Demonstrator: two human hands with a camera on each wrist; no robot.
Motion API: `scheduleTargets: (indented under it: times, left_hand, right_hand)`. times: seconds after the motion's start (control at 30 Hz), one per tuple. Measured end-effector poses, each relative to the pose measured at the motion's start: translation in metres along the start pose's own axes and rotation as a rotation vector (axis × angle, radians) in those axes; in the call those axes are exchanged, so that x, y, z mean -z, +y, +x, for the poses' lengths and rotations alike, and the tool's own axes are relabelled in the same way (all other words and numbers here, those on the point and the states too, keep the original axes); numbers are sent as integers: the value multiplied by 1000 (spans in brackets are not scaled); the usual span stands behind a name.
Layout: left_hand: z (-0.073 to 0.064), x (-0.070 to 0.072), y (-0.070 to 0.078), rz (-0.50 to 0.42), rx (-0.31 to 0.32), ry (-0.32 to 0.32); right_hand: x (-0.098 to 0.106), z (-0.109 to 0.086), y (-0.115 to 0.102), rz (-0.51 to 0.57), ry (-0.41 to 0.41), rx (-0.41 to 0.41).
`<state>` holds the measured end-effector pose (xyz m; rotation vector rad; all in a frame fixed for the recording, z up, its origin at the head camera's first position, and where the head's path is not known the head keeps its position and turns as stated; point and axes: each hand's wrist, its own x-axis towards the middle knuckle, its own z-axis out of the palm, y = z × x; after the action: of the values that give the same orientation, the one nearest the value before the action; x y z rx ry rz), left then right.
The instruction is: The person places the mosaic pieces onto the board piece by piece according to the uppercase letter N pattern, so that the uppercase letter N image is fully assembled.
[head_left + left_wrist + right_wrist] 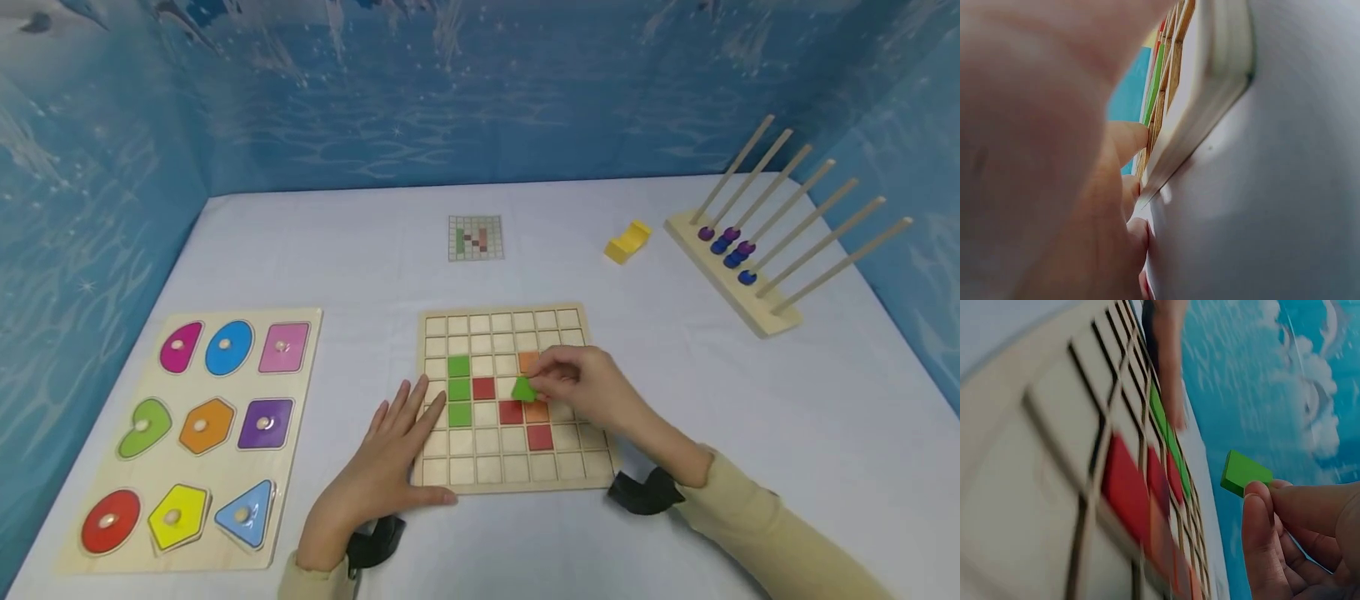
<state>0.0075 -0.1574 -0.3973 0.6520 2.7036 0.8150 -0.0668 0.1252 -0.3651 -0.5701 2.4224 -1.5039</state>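
Observation:
Between thumb and fingertips, my right hand [587, 381] pinches a small green square tile [1246, 470], held tilted over the wooden grid board [480, 471]. Three green tiles [459, 390] lie in a column on the board's left side. Red tiles [483, 388] step diagonally down to the right, and orange tiles [528, 361] show beside and partly beneath the right hand. My left hand [386, 467] rests with straight, spread fingers at the board's left edge; its thumb lies by the front edge. In the left wrist view, the palm hides most of the board.
A small printed grid card [476, 238] lies behind the board. To the left is a knobbed shape puzzle [217, 333]. A yellow wavy block [627, 242] and a pegged bead stand [750, 300] occupy the back right. Blue cloth [487, 108] walls the table.

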Motion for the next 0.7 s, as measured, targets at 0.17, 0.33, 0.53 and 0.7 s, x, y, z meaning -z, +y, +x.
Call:
scheduleTargets:
  times: [0.17, 0.33, 0.53, 0.7]
  left_hand:
    - [0, 1, 1, 18, 1, -3]
    - [0, 1, 0, 27, -13, 10]
    - [-1, -1, -1, 27, -24, 32]
    - [0, -1, -1, 24, -19, 23]
  right_hand:
    - [-36, 11, -14, 63, -141, 35]
    - [-57, 15, -15, 66, -200, 66]
    - [-68, 14, -13, -15, -216, 120]
    - [-73, 13, -15, -84, -198, 144]
